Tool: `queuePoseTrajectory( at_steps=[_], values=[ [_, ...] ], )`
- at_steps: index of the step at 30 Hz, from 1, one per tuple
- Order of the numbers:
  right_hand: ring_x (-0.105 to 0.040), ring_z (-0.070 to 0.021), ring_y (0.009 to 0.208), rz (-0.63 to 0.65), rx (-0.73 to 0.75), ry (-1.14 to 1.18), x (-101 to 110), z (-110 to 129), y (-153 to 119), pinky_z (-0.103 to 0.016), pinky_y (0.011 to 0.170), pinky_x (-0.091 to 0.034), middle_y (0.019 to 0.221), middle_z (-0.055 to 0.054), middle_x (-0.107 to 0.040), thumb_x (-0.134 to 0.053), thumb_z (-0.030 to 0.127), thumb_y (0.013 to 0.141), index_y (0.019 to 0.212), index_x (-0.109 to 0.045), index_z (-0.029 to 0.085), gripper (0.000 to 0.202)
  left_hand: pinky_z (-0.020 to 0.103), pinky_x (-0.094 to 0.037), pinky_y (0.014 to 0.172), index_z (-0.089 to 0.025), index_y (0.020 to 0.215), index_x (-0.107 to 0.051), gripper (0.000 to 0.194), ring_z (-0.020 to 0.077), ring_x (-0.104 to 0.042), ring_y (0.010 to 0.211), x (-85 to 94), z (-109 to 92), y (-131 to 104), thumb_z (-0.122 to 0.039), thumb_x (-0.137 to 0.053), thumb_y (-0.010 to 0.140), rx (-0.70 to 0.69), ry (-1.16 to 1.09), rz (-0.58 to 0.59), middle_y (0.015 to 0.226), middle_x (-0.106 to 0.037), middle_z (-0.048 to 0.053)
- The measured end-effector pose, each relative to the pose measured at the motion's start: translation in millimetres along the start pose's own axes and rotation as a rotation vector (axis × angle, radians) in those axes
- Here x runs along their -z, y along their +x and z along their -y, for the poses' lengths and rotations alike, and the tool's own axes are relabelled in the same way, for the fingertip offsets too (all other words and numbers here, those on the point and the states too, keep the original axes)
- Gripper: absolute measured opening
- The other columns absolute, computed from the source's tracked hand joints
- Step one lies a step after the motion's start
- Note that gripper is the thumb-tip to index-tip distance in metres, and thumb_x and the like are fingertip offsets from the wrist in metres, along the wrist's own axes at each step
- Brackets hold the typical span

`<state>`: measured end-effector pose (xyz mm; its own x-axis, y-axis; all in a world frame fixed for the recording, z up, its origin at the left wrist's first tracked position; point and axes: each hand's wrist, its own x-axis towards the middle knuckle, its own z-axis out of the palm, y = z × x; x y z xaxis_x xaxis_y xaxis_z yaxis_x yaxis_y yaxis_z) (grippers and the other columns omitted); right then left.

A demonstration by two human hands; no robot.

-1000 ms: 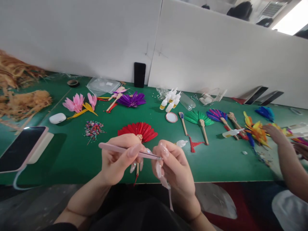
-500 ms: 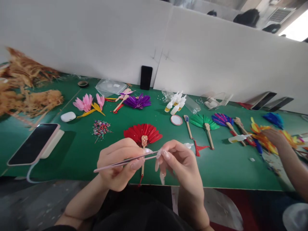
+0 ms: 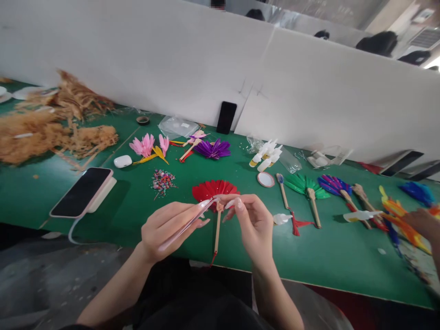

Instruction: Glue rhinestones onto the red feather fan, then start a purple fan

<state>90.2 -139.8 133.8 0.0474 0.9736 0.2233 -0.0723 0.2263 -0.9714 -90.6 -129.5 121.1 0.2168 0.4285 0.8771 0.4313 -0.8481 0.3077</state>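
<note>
Pink tweezers [image 3: 182, 229] are gripped in my left hand [image 3: 158, 231], slanting up to the right. Their tips meet the fingers of my right hand [image 3: 257, 227], which is closed in a pinch; what it pinches is too small to make out. Both hands hover over a red feather fan [image 3: 209, 188] with a wooden handle [image 3: 217, 231] and a red cord at its end. My fingers partly cover the fan's middle. A small pile of multicoloured bits [image 3: 162, 182] lies to the left of the fan.
On the green table [image 3: 192, 176] lie a charging phone [image 3: 82, 190], pink feathers [image 3: 142, 145], a purple feather fan [image 3: 213, 149], glue bottles [image 3: 266, 153], a small round dish [image 3: 266, 179] and a green fan [image 3: 305, 187]. A co-worker's hand [image 3: 421, 222] touches orange feathers at right.
My hands have moved up toward the head of the red fan, and the tweezers now slant more steeply. The camera has turned left, so the table scene sits further right.
</note>
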Motion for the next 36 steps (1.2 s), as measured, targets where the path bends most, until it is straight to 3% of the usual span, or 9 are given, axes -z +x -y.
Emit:
queuePoseTrajectory(
  at_steps=[8,12,18,23,28,32,36],
  values=[
    [-0.068,-0.0152,0.081,0.096,0.068,-0.078,-22.8,-14.7,-3.6,-0.029,0.072,-0.054,0.094,-0.005,-0.073,-0.053,0.026,0.091,0.083,-0.061,0.02,0.013,0.026,-0.062,0.061,-0.015,0.103,-0.067,0.033,0.0176,-0.071,0.072,20.2,3.6,-20.2,-0.003,-0.069,0.073,0.081,0.057,-0.062,0.085,-0.074,0.006],
    [-0.068,-0.0197,0.091,0.076,0.263,-0.196,-32.6,-16.9,-9.4,-0.036,0.081,-0.053,0.095,-0.005,-0.072,-0.053,0.017,0.089,0.083,-0.06,0.021,0.01,0.027,-0.062,0.063,-0.017,0.106,-0.066,0.038,0.0179,-0.071,0.075,26.4,6.3,-27.5,0.0,-0.067,0.072,0.128,0.065,-0.073,0.089,-0.074,0.006],
    [-0.064,-0.0211,0.104,0.225,0.479,-0.402,-41.8,-23.1,-9.2,-0.041,0.089,-0.051,0.105,-0.007,-0.071,-0.054,0.009,0.087,0.09,-0.06,0.022,0.014,0.026,-0.062,0.065,-0.016,0.107,-0.066,0.04,0.017,-0.07,0.078,33.8,7.5,-31.1,0.002,-0.067,0.071,0.152,0.078,-0.085,0.092,-0.074,0.007],
    [-0.065,-0.0206,0.102,0.169,0.46,-0.5,-46.6,-26.5,-5.1,-0.039,0.085,-0.051,0.105,-0.007,-0.072,-0.052,0.011,0.089,0.088,-0.059,0.022,0.012,0.026,-0.062,0.066,-0.015,0.106,-0.066,0.038,0.017,-0.07,0.078,39.0,8.6,-33.5,0.002,-0.066,0.072,0.159,0.092,-0.098,0.092,-0.074,0.007],
    [-0.064,-0.0194,0.103,0.265,0.414,-0.468,-49.1,-29.4,-2.8,-0.038,0.089,-0.049,0.105,-0.006,-0.072,-0.053,0.015,0.089,0.086,-0.058,0.022,0.009,0.026,-0.061,0.069,-0.014,0.105,-0.067,0.037,0.0165,-0.07,0.079,42.9,10.9,-39.7,0.003,-0.066,0.072,0.167,0.117,-0.099,0.093,-0.073,0.008],
    [-0.064,-0.0191,0.106,0.161,0.332,-0.434,-50.8,-32.2,-0.1,-0.038,0.089,-0.05,0.11,-0.006,-0.07,-0.05,0.015,0.091,0.087,-0.057,0.022,0.01,0.024,-0.061,0.07,-0.014,0.104,-0.067,0.036,0.0156,-0.069,0.081,44.9,11.7,-44.3,0.003,-0.065,0.073,0.189,0.126,-0.111,0.094,-0.072,0.007],
    [-0.057,-0.0206,0.118,0.345,0.407,-0.381,-54.4,-31.7,2.1,-0.041,0.096,-0.047,0.118,-0.006,-0.067,-0.049,0.015,0.092,0.088,-0.055,0.023,0.011,0.024,-0.06,0.073,-0.012,0.102,-0.067,0.035,0.0152,-0.068,0.083,46.8,11.5,-45.6,0.005,-0.065,0.072,0.193,0.132,-0.08,0.094,-0.071,0.008]
  ],
)
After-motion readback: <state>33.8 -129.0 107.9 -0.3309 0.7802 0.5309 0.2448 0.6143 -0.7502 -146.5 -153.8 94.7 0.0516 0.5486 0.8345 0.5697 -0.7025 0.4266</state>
